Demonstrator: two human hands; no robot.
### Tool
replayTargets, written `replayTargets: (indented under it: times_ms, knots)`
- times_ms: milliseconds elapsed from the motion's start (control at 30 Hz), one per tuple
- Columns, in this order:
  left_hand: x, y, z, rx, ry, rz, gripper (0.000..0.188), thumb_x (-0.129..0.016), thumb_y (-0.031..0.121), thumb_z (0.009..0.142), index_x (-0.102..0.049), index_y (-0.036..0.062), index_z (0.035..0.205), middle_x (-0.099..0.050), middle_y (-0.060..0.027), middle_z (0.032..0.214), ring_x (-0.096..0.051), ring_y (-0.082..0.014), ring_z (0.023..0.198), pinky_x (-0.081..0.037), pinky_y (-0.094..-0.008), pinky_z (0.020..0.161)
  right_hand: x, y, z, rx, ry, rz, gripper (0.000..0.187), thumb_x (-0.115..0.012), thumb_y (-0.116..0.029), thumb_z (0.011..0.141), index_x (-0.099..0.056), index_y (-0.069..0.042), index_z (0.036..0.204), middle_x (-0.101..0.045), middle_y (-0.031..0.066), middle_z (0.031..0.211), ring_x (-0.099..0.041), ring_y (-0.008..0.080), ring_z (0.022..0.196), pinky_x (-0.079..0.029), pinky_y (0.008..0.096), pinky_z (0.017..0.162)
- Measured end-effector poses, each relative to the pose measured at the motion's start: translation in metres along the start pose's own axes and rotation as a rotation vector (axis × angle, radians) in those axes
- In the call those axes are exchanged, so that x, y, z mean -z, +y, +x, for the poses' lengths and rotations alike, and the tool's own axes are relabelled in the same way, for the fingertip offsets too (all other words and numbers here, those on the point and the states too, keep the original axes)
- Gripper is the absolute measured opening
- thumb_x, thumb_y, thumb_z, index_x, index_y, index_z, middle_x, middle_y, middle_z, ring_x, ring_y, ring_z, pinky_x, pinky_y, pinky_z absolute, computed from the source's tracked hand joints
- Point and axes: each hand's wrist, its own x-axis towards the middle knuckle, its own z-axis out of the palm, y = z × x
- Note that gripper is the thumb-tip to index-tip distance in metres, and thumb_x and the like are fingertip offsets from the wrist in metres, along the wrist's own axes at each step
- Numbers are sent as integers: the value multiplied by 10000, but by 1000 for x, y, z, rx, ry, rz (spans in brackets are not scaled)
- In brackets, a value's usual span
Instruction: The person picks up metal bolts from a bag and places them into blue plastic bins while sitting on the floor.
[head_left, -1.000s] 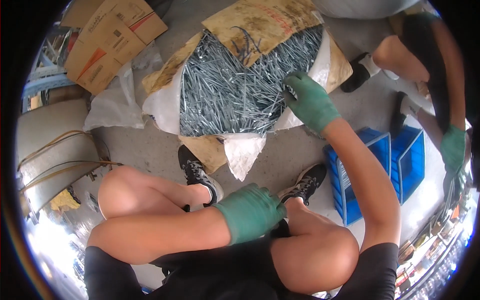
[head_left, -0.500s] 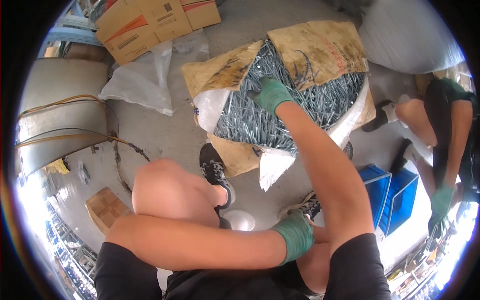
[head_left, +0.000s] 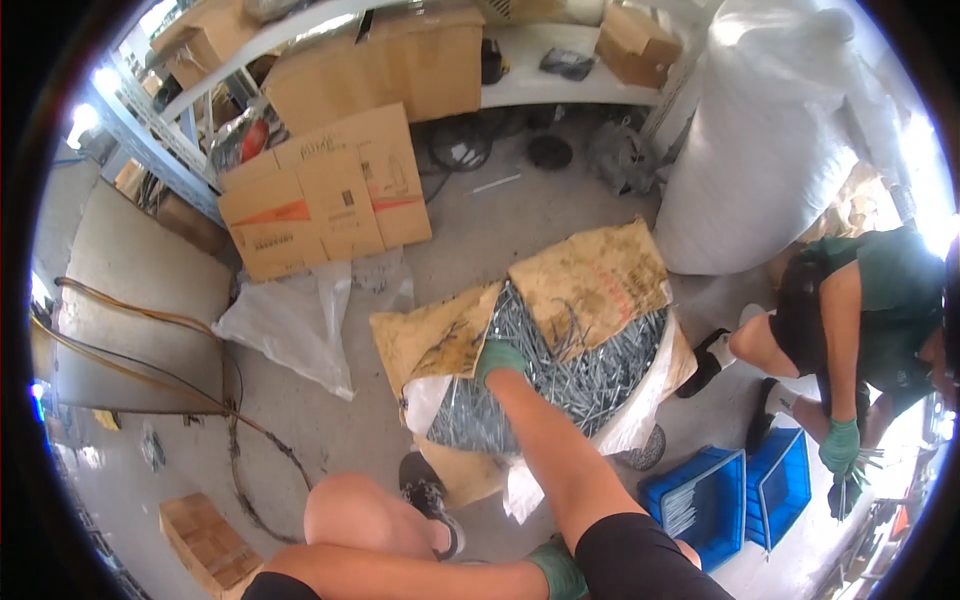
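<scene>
A torn brown paper sack [head_left: 590,285] with a white inner liner lies opened on the floor. It is full of loose, thin, silver metal pins [head_left: 470,420], like nails or long screws. My right hand [head_left: 500,358], in a green glove, reaches into the pile beside the left paper flap. Its fingers are hidden among the pins and under the flap edge. Low in the picture, my left hand [head_left: 558,568], also green-gloved, lies across my body near my right sleeve. That sleeve covers its fingers.
Two blue crates [head_left: 700,500] stand at the right, one holding metal pins. Beyond them a co-worker's gloved hand [head_left: 840,445] holds several pins. A large white sack [head_left: 760,150], flattened cardboard [head_left: 330,200], plastic sheet [head_left: 300,315] and small carton [head_left: 205,545] surround me.
The view has tilted up, so the sack sits lower and the shelf behind shows. My right hand has gone deeper into the pins. The co-worker's hand now shows pins.
</scene>
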Motion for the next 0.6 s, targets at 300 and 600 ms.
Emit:
replayTargets:
  times_ms: [300, 600]
  knots:
    - [-65, -16, 27, 1, 131, -184, 478, -627, 406, 884, -677, 121, 1264, -654, -212, 1296, -591, -389, 1238, -454, -450, 1055, -17, 13, 3, 128, 93, -100, 301, -673, -317, 871, -747, -141, 1104, -742, 128, 1144, -709, 336, 1071, -570, 435, 853]
    - [-49, -9, 15, 94, 202, -407, 437, -463, 402, 998, -651, 131, 1285, -614, -188, 1373, -560, -365, 1293, -436, -437, 1081, -15, 16, 6, 112, 93, 145, 376, -624, -312, 911, -688, -108, 1220, -716, 181, 1183, -684, 362, 1109, -530, 471, 951]
